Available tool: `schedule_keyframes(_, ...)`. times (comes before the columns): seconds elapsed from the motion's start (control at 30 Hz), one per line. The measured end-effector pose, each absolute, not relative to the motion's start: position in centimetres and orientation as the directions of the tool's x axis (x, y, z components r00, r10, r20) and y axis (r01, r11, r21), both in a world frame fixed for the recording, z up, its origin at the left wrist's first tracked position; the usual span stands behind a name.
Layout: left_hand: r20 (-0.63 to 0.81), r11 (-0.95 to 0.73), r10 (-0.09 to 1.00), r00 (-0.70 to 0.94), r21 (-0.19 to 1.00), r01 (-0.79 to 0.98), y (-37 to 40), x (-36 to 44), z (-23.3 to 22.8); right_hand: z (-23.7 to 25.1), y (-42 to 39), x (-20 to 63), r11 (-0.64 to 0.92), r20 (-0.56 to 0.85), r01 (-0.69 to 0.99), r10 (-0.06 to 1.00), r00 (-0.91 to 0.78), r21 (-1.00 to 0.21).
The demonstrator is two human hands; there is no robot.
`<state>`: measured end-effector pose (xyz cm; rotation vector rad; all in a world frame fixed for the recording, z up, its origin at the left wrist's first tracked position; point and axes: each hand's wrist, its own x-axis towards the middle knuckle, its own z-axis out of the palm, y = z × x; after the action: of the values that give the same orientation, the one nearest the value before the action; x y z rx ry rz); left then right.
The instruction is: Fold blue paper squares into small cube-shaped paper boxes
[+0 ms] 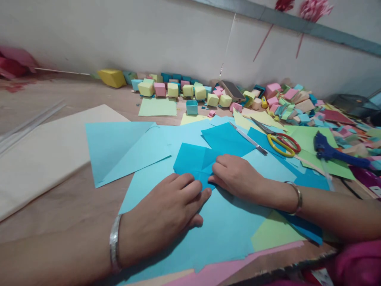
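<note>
A folded blue paper square [193, 159] lies on a spread of light blue sheets [131, 147] in the middle of the table. My left hand [166, 214] presses down on its near edge with the fingers together. My right hand [238, 174] rests on its right side, fingertips pinching a fold at the edge. Both wrists wear metal bangles. The part of the square under the fingers is hidden.
Scissors with red and yellow handles [281, 143] and a metal ruler [248, 138] lie to the right, beside a blue glue gun [336, 153]. Several folded paper cubes [178, 90] line the back wall. A cream board [44, 155] lies at left. Paper scraps [300, 105] pile at right.
</note>
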<state>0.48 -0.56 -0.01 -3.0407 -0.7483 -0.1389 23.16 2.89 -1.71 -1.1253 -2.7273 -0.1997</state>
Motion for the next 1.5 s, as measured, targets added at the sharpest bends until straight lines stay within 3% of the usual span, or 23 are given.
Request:
schedule_keyframes(0.4,0.099,-0.887,0.459,0.883,0.008,0.461,-0.7,0.2,0.2,-1.1,3.1,23.5,0.704,0.115,0.708,0.709,-0.696,-0.056)
schedule_keyframes(0.67,0.085,-0.892,0.452,0.888,0.048,0.449,-0.5,0.4,0.3,1.3,4.1,25.1,0.572,-0.095,0.731,0.76,-0.643,-0.373)
schedule_keyframes(0.8,0.099,-0.894,0.448,0.889,0.038,0.446,-0.6,0.4,0.5,1.7,4.9,25.9,0.542,-0.14,0.707,0.74,-0.657,-0.454)
schedule_keyframes(1.1,0.083,-0.889,0.457,0.885,0.034,0.456,-0.6,0.2,0.5,2.5,5.0,26.3,0.554,-0.164,0.641,0.676,-0.719,-0.531)
schedule_keyframes(1.2,0.09,-0.893,0.45,0.888,0.025,0.45,-0.5,0.2,0.5,1.9,4.5,25.5,0.519,-0.12,0.686,0.747,-0.654,-0.51)
schedule_keyframes(1.27,0.096,-0.894,0.447,0.89,0.022,0.447,-0.5,0.2,0.6,1.4,4.2,24.8,0.5,-0.052,0.766,0.824,-0.565,-0.404)
schedule_keyframes(1.5,0.18,-0.895,0.446,0.877,0.08,0.438,-1.0,-0.1,1.0,1.1,4.4,24.8,0.519,-0.091,0.736,0.787,-0.61,-0.435)
